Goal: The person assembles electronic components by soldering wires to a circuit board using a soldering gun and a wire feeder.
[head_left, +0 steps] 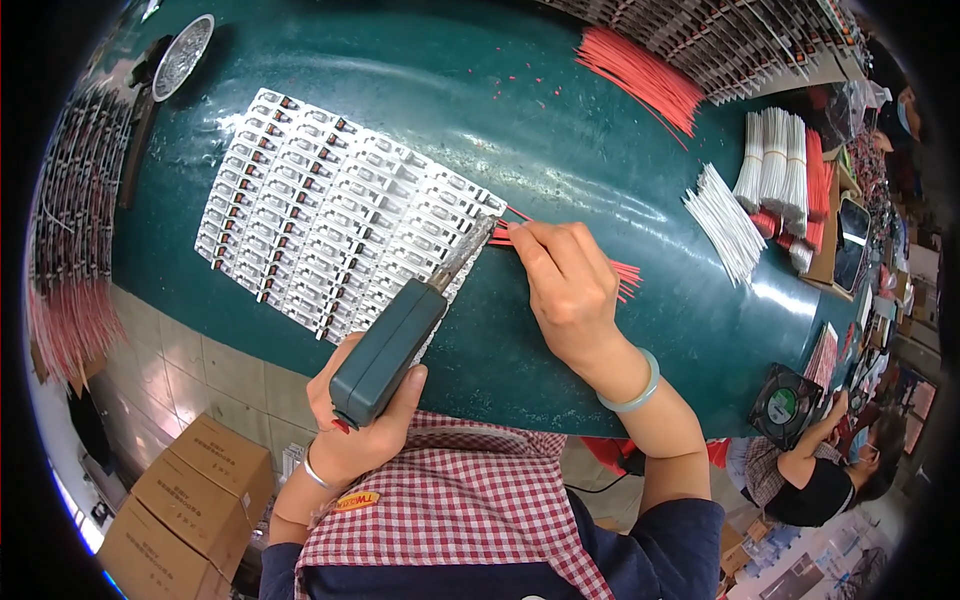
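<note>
A panel of white parts in close rows, many with small dark and orange pieces, lies on the green table. My left hand is closed round a dark green, boxy soldering gun. Its metal tip reaches toward the panel's right edge, close to my right fingers. At that edge my right hand pinches a thin red wire between thumb and forefinger. More red wires lie on the table under and beside this hand. Whether the tip touches the panel is hard to make out.
Red wires and white wires lie loose toward the right, near tied white bundles. A round metal dish stands far left. Stacked boards line the left side. Cartons sit below. A co-worker sits right, near a black fan.
</note>
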The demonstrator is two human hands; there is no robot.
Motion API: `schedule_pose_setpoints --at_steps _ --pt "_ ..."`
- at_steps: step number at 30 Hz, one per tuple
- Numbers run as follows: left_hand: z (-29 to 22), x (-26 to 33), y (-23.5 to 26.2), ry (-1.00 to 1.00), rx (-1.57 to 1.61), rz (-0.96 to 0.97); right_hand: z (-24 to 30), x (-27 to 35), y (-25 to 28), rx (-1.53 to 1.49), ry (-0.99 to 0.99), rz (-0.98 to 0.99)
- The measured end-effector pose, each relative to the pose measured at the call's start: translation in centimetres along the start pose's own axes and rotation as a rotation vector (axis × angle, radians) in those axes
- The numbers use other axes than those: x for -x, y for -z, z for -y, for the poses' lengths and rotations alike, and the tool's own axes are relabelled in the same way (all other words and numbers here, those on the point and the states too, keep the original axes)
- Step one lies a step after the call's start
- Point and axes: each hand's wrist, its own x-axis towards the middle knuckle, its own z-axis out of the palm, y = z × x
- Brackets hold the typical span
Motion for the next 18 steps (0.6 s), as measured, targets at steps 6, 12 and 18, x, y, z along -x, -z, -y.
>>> schedule_pose_setpoints --at_steps 6,12,18 --pt "-0.1 0.0 -0.1 0.0 -0.015 -0.016 0.0 0.0 0.0 0.016 0.008 0.009" --pt "0.1 0.3 0.1 -0.008 -0.071 -0.009 0.0 0.0 0.0 0.009 0.012 0.012" --pt "1.3 2.0 0.3 0.123 -0.014 -0.072 -0.1 0.3 -0.1 0.017 0.008 0.005"
